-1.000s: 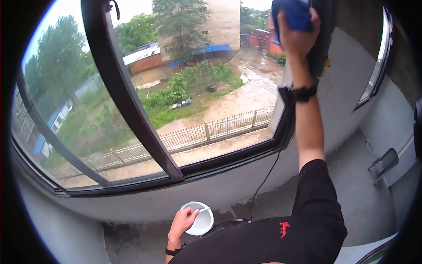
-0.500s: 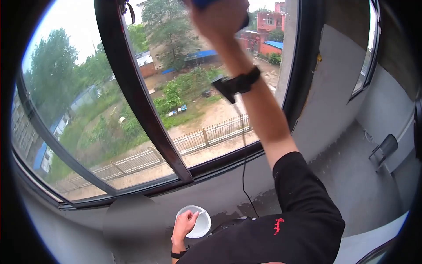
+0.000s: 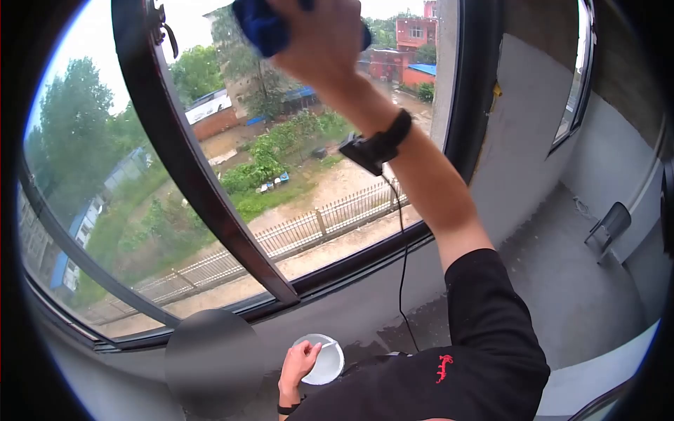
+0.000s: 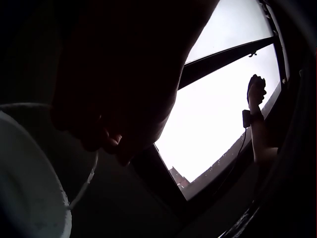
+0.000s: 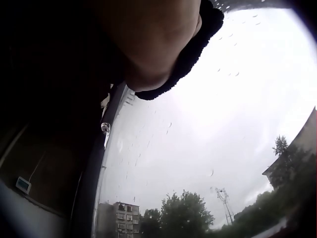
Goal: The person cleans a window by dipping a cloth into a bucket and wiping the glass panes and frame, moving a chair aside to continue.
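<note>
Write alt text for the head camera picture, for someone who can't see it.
A person's raised right hand holds a blue cloth against the glass of a large dark-framed window. Below, their left hand holds the rim of a white round bucket.

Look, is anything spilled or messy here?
Yes. Dark wet patches spread over the grey floor below the window, beside the white bucket. Drops speckle the glass near the blue cloth. Nothing looks broken.

Black short-sleeved shirt (image 3: 491,330), red emblem (image 3: 442,367), black wrist straps (image 3: 385,142)
</note>
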### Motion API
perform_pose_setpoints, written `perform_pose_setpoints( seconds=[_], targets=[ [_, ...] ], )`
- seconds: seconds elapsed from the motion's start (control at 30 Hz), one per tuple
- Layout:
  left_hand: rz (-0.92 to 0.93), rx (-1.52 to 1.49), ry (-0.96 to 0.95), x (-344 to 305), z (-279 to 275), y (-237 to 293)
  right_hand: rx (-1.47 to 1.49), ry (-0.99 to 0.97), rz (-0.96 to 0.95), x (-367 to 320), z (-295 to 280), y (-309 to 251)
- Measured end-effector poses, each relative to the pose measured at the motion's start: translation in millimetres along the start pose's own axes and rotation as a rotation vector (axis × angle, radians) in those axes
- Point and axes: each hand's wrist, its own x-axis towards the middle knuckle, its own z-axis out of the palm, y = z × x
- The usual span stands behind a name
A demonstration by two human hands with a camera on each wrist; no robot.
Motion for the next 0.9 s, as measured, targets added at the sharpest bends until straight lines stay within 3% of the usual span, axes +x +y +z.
perform_pose_setpoints(
  seconds=[0.1, 0.17, 0.2, 0.27, 0.33, 0.43, 0.63, 0.8, 0.87, 0.9],
  targets=[
    [0.001, -0.003, -0.015, 7.8, 2.1, 12.7, -0.107, 0.211, -0.045, -2.5, -3.1, 66.2],
    [-0.016, -0.008, 0.001, 11.8, 5.3, 9.4, -0.058, 0.175, 0.045, -6.6, -22.8, 103.8],
    [-0.014, -0.013, 0.017, 12.3, 4.5, 12.2, -0.023, 0.101, 0.239, -6.3, -38.6, 112.3],
    [-0.019, -0.009, 0.041, 14.6, 7.5, 5.2, -0.013, 0.006, 0.433, -19.8, -50.4, 143.1],
    [-0.024, -0.012, 0.066, 15.6, 9.7, 0.9, -0.134, 0.278, 0.346, -47.9, -32.1, 194.6],
    [-0.040, -0.032, 0.051, 18.6, 9.7, 1.9, -0.259, 0.147, 0.191, -56.0, -42.0, 183.7],
    [-0.060, -0.012, 0.072, 21.3, 6.6, -0.8, -0.257, 0.043, 0.233, -123.3, -61.5, 144.5],
    [-0.103, -0.024, 0.074, 12.9, 2.3, -3.4, -0.153, 0.083, 0.196, -240.7, -85.6, 126.2],
    [-0.101, -0.021, 0.075, 11.2, 2.9, -8.0, -0.060, 0.042, 0.289, -293.6, -103.3, 110.3],
    [-0.094, -0.010, 0.070, 9.5, 3.0, -11.4, -0.120, -0.082, 0.294, -319.1, -117.9, 99.8]
  ],
)
